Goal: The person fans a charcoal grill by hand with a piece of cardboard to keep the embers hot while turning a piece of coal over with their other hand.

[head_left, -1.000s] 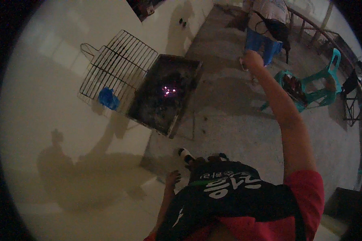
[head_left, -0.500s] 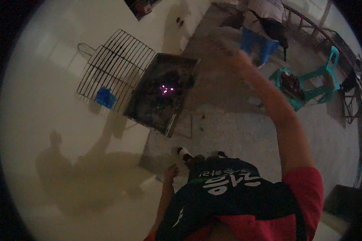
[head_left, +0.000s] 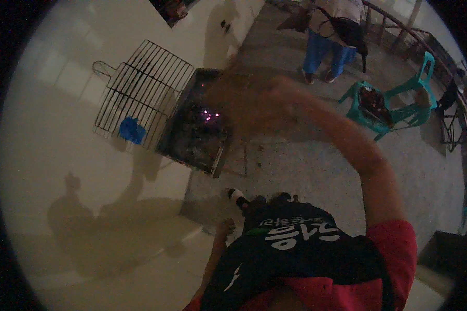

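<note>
Reaching forward with the right hand [head_left: 283, 94], too blurred for telling its opening or any hold. Hanging the left hand [head_left: 225, 227] low beside the black apron with white lettering [head_left: 306, 265], too dim to make out its opening or grip. Facing a dark, rectangular metal grill [head_left: 184, 142] with glowing pinkish embers [head_left: 208, 116], just left of the right hand, well forward of the left, partly hidden by the blur. Farther left, facing a black wire rack with looped handle [head_left: 137, 78], bearing crumpled blue plastic [head_left: 132, 130].
</note>
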A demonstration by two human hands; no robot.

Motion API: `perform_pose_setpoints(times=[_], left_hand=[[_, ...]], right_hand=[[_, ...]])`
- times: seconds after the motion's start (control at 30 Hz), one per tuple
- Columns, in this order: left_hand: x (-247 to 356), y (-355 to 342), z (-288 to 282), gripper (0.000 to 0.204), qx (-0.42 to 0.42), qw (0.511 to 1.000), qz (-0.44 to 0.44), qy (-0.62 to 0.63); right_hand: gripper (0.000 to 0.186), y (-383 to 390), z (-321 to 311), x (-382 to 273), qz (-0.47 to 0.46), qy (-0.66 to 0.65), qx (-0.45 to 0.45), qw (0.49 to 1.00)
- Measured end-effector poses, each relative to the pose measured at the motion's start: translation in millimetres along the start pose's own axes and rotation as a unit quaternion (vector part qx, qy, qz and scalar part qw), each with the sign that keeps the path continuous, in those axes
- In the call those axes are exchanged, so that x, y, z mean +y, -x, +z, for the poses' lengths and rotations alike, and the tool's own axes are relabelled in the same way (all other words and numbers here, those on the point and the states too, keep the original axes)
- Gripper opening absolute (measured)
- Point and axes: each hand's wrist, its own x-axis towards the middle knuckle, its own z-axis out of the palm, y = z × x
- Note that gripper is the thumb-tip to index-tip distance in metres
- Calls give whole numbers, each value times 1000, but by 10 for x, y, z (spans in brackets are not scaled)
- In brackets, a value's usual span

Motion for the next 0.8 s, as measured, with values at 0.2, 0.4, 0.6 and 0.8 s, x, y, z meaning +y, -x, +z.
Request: perform_pose_setpoints(times=[0.2,0.4,0.6,0.8], left_hand=[[714,-117,263,28,59,997,-8,48],[-137,-101,236,31,-12,1000,-27,5],[24,-261,-25,33,5,993,63,-103],[41,-19,67,28,25,995,-89,33]], right_hand=[[26,-150,-218,1183,340,-167,205,903],[27,221,562,-961,-119,-156,-104,975],[33,-36,-289,442,201,-111,130,965],[31,-19,81,392,78,-34,151,985]])
